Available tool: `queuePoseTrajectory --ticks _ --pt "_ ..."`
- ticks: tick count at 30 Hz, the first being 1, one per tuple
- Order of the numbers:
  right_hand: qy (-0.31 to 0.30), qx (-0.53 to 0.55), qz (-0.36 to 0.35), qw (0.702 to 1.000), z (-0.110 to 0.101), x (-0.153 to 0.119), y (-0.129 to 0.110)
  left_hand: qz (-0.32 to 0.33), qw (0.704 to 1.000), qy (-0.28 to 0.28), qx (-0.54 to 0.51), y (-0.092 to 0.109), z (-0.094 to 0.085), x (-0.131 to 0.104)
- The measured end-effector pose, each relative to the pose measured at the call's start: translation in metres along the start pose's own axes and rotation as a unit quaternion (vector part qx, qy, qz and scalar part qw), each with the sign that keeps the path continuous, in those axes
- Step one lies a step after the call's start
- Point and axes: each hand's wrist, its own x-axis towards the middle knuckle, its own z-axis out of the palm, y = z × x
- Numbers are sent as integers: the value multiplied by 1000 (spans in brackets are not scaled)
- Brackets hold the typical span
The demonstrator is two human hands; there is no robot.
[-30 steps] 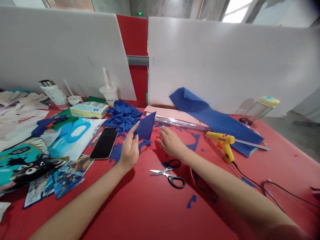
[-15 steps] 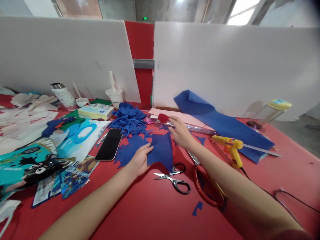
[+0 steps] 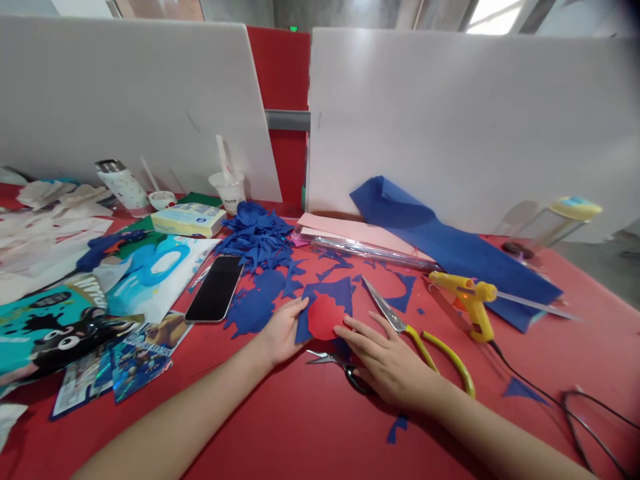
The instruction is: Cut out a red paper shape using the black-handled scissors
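Note:
A red scalloped piece [image 3: 325, 316] lies flat over a blue sheet [image 3: 343, 291] in front of me. My left hand [image 3: 286, 328] pinches the left edge of the blue sheet between thumb and fingers. On the right side of the red piece rest the fingertips of my right hand [image 3: 383, 357], its fingers slightly apart. Small black-handled scissors [image 3: 326, 358] lie just below, partly covered by my right hand. Large shears [image 3: 395, 319] with yellow-looking handles lie beyond and beside that hand. Blue cut shapes [image 3: 260, 300] lie left of the sheet.
A phone [image 3: 216, 289], a heap of blue pieces [image 3: 257, 233] and a cup [image 3: 229, 190] are at left. On the right are a yellow glue gun [image 3: 473, 300] with a cord, and a long blue sheet [image 3: 450, 250]. Packages fill the far left.
My right hand has come back toward me with the red piece, which now lies over the blue sheet. The small scissors are now partly covered. The view has shifted slightly.

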Motion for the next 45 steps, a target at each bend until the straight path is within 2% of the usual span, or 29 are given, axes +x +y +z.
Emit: queuePoseTrajectory --ticks 7,11,17,21,23,24,27,28,30,34,37,43,45 --pt "-16 27 31 999 -1 -1 -1 10 1000 0 22 -4 -3 0" --pt "-13 40 19 999 -1 -1 1 41 997 -42 57 -7 -1 -1" --pt "54 67 24 996 -3 -4 4 102 988 -52 108 -7 -2 0" --pt "3 112 33 993 -3 -7 3 103 975 -48 191 0 -11 6" --pt "-4 126 51 991 -3 -6 2 135 946 -36 292 4 -14 9" --pt "3 132 64 989 -3 -6 1 164 920 -26 356 7 -14 10" --pt "17 152 89 984 -6 -4 -1 223 812 36 538 13 -12 8" --pt "14 155 91 984 -7 -4 -1 227 793 51 564 15 -10 6" --pt "5 148 96 984 -9 -4 0 227 782 63 578 18 -9 4" --pt "-26 96 86 991 -8 -5 1 234 800 77 547 18 -13 4" --pt "-38 73 71 994 -8 -6 2 236 827 68 506 16 -19 9" --pt "-72 90 30 993 -16 -9 5 174 936 -9 307 12 -21 13" --pt "-85 104 37 990 -20 -9 8 154 953 -13 261 11 -20 13"
